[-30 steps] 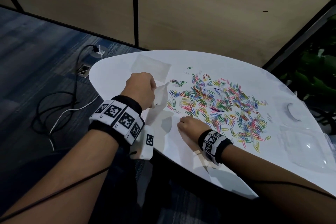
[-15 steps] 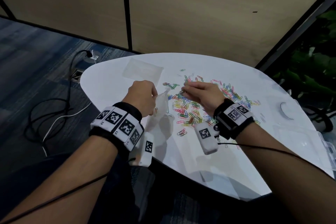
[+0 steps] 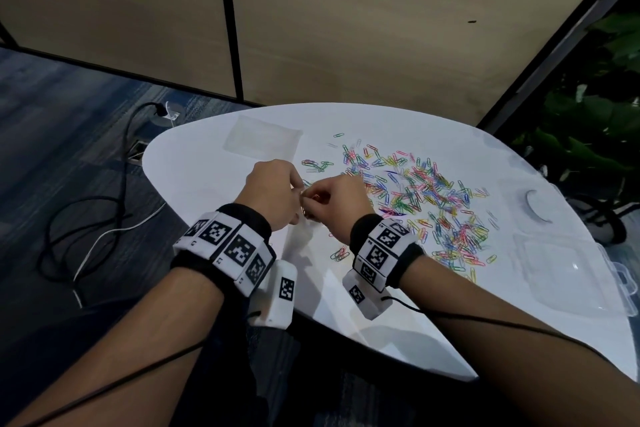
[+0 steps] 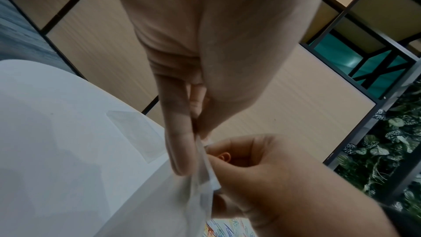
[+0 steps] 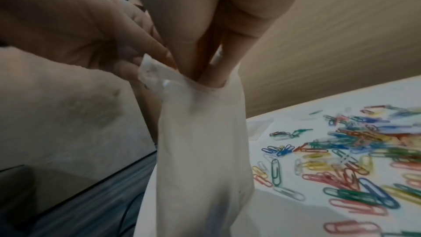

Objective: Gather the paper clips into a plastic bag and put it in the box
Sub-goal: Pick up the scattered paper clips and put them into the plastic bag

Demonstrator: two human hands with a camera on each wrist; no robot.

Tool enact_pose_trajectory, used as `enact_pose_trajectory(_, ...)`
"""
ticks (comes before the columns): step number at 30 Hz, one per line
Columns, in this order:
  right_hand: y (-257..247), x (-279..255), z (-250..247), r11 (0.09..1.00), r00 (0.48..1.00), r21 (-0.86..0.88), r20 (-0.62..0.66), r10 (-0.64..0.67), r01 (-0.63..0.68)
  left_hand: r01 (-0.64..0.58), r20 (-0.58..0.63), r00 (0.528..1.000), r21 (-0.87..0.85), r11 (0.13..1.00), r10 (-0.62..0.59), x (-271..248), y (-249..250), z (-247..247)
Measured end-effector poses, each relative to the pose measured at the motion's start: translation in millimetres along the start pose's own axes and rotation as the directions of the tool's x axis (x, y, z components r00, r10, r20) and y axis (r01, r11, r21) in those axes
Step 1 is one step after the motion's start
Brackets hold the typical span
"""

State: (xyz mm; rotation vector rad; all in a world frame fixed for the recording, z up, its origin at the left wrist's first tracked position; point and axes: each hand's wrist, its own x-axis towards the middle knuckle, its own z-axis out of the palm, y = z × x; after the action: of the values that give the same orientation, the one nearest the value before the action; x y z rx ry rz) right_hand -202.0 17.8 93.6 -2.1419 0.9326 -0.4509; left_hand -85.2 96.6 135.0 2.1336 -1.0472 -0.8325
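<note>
Many coloured paper clips [image 3: 415,201] lie spread over the white table [image 3: 194,177]. My left hand [image 3: 298,196] pinches the rim of a small clear plastic bag [image 5: 200,150] between thumb and forefinger [image 4: 182,143] and holds it upright over the table's near edge. My right hand [image 3: 311,203] is at the bag's mouth. Its curled fingertips [image 5: 212,77] dip into the opening. An orange paper clip [image 4: 224,156] shows between the right fingers. The clear plastic box [image 3: 571,270] stands open at the table's right end.
A second flat plastic bag [image 3: 259,142] lies at the table's far left. A small round clear piece [image 3: 535,208] sits beyond the box. Cables [image 3: 86,218] trail over the floor at left, plants [image 3: 588,114] stand at right.
My right hand left the near edge of the clip pile, rose and came left to the bag's mouth. The left hand kept holding the bag in place.
</note>
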Motion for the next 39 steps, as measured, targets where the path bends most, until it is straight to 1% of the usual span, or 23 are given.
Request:
enact_pose_trajectory(6, -7, 6, 4, 0.986, 0.994, -0.146, 0.082, -0.066, 0.078, 0.001, -0.015, 1.0, 0.054, 0.999, 0.0, -1, -3, -7)
enact_pose_trajectory(7, -8, 8, 4, 0.979, 0.988, -0.169, 0.122, -0.09, 0.11, 0.006, -0.017, 1.0, 0.055, 0.998, -0.005, -1, -5, -9)
enact_pose_trajectory(8, -9, 9, 4, 0.967, 0.972, -0.204, 0.206, -0.113, 0.155, 0.012, -0.018, 1.0, 0.06, 0.998, -0.011, 0, -7, -10)
enact_pose_trajectory(10, -15, 9, 1, 0.936, 0.909, -0.264, 0.402, -0.112, 0.232, 0.024, -0.021, 1.0, 0.076, 0.997, -0.022, -1, -10, -13)
enact_pose_trajectory(11, -16, 10, -2, 0.939, 0.894, -0.245, 0.433, -0.118, 0.243, 0.027, -0.031, 0.999, 0.081, 0.996, -0.025, -2, -12, -15)
enact_pose_trajectory(12, -17, 12, -5, 0.965, 0.901, -0.161, 0.416, -0.125, 0.208, 0.029, -0.047, 0.999, 0.086, 0.996, -0.025, -2, -14, -16)
enact_pose_trajectory(13, -17, 13, -10, 0.992, 0.926, -0.012, 0.359, -0.115, 0.128, 0.031, -0.068, 0.997, 0.088, 0.996, -0.025, -1, -15, -19)
enact_pose_trajectory(14, -15, 14, -14, 0.988, 0.956, 0.144, 0.281, -0.09, 0.051, 0.035, -0.088, 0.996, 0.086, 0.996, -0.027, -1, -17, -21)
enact_pose_trajectory(15, -8, 16, -17, 0.979, 0.979, 0.204, 0.194, -0.067, 0.026, 0.039, -0.1, 0.995, 0.079, 0.996, -0.031, 0, -18, -25)
enact_pose_trajectory(16, 2, 17, -20, 0.991, 0.989, 0.126, 0.134, -0.064, 0.047, 0.043, -0.103, 0.994, 0.067, 0.997, -0.035, 0, -20, -28)
enact_pose_trajectory(17, 15, 15, -21, 0.991, 0.986, -0.092, 0.148, -0.08, 0.094, 0.043, -0.101, 0.994, 0.055, 0.998, -0.038, 0, -21, -31)
enact_pose_trajectory(18, 31, 10, -19, 0.917, 0.967, -0.362, 0.243, -0.08, 0.167, 0.043, -0.098, 0.994, 0.045, 0.998, -0.038, 0, -22, -34)
enact_pose_trajectory(19, 49, 1, -14, 0.785, 0.925, -0.563, 0.378, -0.033, 0.258, 0.04, -0.096, 0.995, 0.039, 0.998, -0.036, 0, -22, -35)
enact_pose_trajectory(20, 67, -10, -7, 0.656, 0.873, -0.667, 0.487, 0.023, 0.354, 0.036, -0.095, 0.995, 0.038, 0.999, -0.032, 0, -22, -36)
enact_pose_trajectory(21, 85, -22, 1, 0.57, 0.832, -0.707, 0.55, 0.07, 0.419, 0.033, -0.093, 0.995, 0.038, 0.999, -0.03, 0, -23, -36)
enact_pose_trajectory(22, 99, -32, 8, 0.528, 0.813, -0.724, 0.573, 0.103, 0.443, 0.033, -0.091, 0.995, 0.038, 0.999, -0.029, 0, -23, -36)
enact_pose_trajectory(23, 110, -39, 13, 0.514, 0.818, -0.734, 0.566, 0.101, 0.444, 0.034, -0.088, 0.996, 0.035, 0.999, -0.03, 0, -23, -36)
enact_pose_trajectory(25, 125, -41, 15, 0.523, 0.866, -0.753, 0.497, 0.052, 0.4, 0.031, -0.086, 0.996, 0.031, 0.999, -0.028, 0, -22, -35)
enact_pose_trajectory(27, 138, -37, 13, 0.529, 0.908, -0.791, 0.41, 0.085, 0.308, 0.023, -0.081, 0.997, 0.036, 0.999, -0.02, 0, -18, -34)
enact_pose_trajectory(30, 155, -25, 12, 0.545, 0.927, -0.813, 0.34, 0.156, 0.206, 0.017, -0.059, 0.998, 0.053, 0.998, -0.014, 0, -14, -29)
enact_pose_trajectory(35, 144, -3, 7, 0.622, 0.949, -0.764, 0.297, 0.103, 0.172, 0.022, -0.035, 0.999, 0.066, 0.998, -0.02, 2, -10, -21)
enact_pose_trajectory(37, 136, 4, -1, 0.693, 0.966, -0.719, 0.21, 0.151, 0.048, 0.021, -0.028, 0.999, 0.069, 0.997, -0.019, 4, -10, -18)
enact_pose_trajectory(39, 133, 9, -14, 0.788, 0.963, -0.596, 0.09, 0.255, -0.153, 0.018, -0.022, 1.0, 0.077, 0.997, -0.016, 5, -9, -16)
